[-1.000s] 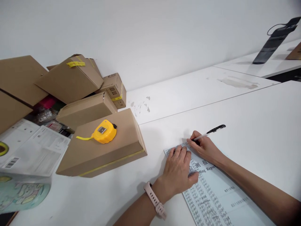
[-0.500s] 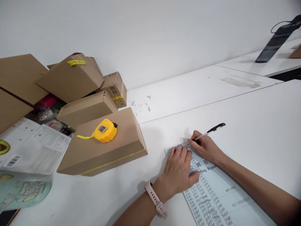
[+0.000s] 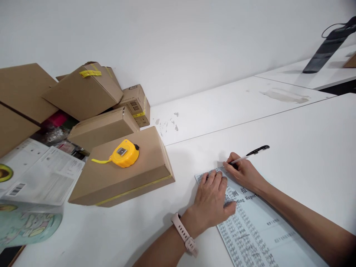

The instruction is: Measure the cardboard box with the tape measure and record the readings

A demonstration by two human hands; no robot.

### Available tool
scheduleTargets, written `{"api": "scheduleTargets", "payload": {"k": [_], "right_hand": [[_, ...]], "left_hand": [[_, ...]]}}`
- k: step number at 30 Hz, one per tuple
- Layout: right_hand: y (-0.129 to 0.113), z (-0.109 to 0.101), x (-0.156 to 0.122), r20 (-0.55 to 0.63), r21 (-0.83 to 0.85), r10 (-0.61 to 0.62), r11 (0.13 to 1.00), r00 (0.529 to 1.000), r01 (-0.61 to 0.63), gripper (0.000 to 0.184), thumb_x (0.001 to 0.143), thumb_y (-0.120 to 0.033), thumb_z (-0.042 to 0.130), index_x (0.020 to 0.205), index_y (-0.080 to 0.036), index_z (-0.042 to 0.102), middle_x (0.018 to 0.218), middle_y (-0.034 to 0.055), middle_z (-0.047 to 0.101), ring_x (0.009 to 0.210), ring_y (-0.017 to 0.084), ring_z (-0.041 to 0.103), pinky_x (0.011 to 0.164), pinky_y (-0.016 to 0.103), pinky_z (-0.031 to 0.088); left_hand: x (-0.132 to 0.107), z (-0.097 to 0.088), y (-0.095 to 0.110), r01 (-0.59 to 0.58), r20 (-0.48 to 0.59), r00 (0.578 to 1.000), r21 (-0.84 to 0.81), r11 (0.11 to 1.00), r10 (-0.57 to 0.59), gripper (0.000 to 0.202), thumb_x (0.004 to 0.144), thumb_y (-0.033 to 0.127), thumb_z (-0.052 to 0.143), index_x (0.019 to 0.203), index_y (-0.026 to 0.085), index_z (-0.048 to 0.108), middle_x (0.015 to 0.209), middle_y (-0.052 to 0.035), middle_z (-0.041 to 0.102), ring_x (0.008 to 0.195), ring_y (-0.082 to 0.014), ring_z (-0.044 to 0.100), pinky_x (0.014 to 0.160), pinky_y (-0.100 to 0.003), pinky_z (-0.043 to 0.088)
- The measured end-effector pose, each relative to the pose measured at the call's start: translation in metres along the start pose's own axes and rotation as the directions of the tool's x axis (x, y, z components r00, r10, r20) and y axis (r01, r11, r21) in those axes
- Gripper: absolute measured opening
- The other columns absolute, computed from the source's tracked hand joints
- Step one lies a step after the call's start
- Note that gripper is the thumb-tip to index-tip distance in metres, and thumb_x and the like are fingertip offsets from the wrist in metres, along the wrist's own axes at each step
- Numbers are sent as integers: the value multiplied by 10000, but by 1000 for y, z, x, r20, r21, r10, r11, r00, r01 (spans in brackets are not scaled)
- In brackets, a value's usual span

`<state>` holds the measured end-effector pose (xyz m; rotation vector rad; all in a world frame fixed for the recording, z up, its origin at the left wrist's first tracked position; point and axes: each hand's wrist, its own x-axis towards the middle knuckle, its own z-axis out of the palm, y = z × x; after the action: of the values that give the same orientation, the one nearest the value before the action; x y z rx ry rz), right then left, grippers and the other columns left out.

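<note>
Right hand (image 3: 246,174) pinches the pen (image 3: 250,153) at its lower end, fingers curled in; left hand (image 3: 210,204) lies palm down, fingers slightly bent, thumb apart, grasping nothing, pressing the printed sheet (image 3: 274,241); pen's long axis slants up and to the right from the sheet's far edge; its writing end sits just beyond and to the right of the left fingertips; sheet lies under both hands, long axis running toward lower right; pen tip too small to make out, contact can't be confirmed; left hand covers part of the heading, right forearm hides some of the sheet, frame cuts off its near end.
</note>
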<state>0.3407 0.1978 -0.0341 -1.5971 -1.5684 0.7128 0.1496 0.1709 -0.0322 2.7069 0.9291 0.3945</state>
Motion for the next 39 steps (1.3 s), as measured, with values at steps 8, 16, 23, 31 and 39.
{"api": "scheduleTargets", "payload": {"k": [8,16,23,31,39], "right_hand": [[-2,1,0,2,6,20,1000,1000,-20,269,853,-439,549,697,-262,420,521,-84,329,477,112,299,466,274,273],[-3,-1,0,2,7,8,1000,1000,-8,282,859,-432,549,681,-261,414,527,-77,336,476,112,306,469,276,278],[1,0,0,-4,14,40,999,999,-40,272,865,-449,557,720,-266,417,487,-90,341,460,119,322,463,274,263],[1,0,1,7,1,29,1000,1000,-29,259,848,-437,552,713,-266,412,483,-92,335,466,118,323,476,278,271],[-1,-1,0,8,7,34,999,999,-34,252,844,-422,556,712,-265,408,479,-90,341,463,116,323,468,276,265]], "left_hand": [[1,0,-2,2,-7,1000,-3,1000,-2,628,940,486,569,1387,47,519,1503,-206,536,1434,-378,433,1219,-528,330],[-1,2,-1,-5,-13,1000,1,1000,5,631,941,485,563,1393,47,512,1510,-206,530,1438,-373,429,1219,-529,330],[-1,3,-1,-7,-21,1000,7,1000,7,631,939,488,567,1388,48,518,1502,-208,537,1429,-374,437,1214,-528,340],[0,3,-2,-4,-29,1000,-2,1000,4,627,936,489,565,1388,56,517,1496,-203,545,1430,-370,438,1216,-528,334],[-1,3,-1,-3,-31,1000,-3,1000,3,617,947,492,545,1393,67,508,1500,-200,541,1438,-365,432,1216,-527,334]]}}
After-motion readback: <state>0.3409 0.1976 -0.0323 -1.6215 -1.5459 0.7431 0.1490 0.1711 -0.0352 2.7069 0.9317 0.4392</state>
